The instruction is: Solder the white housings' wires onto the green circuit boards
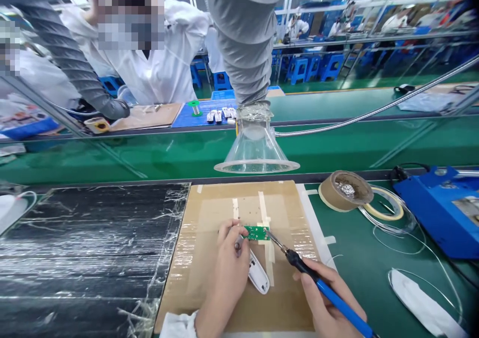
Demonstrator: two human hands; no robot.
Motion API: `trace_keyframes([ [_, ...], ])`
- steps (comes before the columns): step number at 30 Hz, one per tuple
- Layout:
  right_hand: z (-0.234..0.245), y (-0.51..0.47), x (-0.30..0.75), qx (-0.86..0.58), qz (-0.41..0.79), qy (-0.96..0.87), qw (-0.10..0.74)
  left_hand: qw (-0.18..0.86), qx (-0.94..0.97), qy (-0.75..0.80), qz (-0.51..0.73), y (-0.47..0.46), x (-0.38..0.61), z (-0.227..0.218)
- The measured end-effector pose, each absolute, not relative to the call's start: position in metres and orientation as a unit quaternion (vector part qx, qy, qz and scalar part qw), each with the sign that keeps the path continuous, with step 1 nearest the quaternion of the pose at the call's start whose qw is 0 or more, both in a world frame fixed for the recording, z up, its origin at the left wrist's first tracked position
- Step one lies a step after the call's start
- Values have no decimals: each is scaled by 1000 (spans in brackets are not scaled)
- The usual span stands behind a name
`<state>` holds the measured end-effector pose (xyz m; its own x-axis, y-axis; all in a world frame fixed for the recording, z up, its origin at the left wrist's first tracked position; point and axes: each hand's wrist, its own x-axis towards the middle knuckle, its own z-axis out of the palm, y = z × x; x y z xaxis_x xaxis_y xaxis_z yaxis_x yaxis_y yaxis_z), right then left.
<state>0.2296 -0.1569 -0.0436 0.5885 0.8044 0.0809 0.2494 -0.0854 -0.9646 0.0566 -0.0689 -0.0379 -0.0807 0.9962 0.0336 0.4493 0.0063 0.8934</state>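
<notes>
A blue-handled soldering iron (322,283) is gripped in my right hand (325,293). Its metal tip meets the right end of a green circuit board (256,233), or comes very close to it. My left hand (232,258) is closed at the board's left end. A small metallic cylindrical part (238,244) shows between its fingers and thumb; the fingers hide most of it. Below the board, partly covered by the same hand, a slim white plastic housing (259,275) lies slanted on the cardboard sheet (288,298).
A clear fume hood (256,153) hangs above the work. To the right are a tape roll (346,191), coiled solder wire (392,223), a blue machine (441,208) and a white elongated piece (422,300). Black film (86,258) covers the left. A co-worker (149,69) stands opposite.
</notes>
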Motion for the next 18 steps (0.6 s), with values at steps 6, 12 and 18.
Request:
trace_keyframes([
  [6,-40,-156,231,-689,259,-365,570,332,567,634,407,-67,59,-37],
  [12,-35,-156,230,-694,249,-342,583,336,548,634,430,-64,58,-38],
  [18,-33,-153,228,-690,233,-328,602,321,556,614,458,-61,52,-38],
])
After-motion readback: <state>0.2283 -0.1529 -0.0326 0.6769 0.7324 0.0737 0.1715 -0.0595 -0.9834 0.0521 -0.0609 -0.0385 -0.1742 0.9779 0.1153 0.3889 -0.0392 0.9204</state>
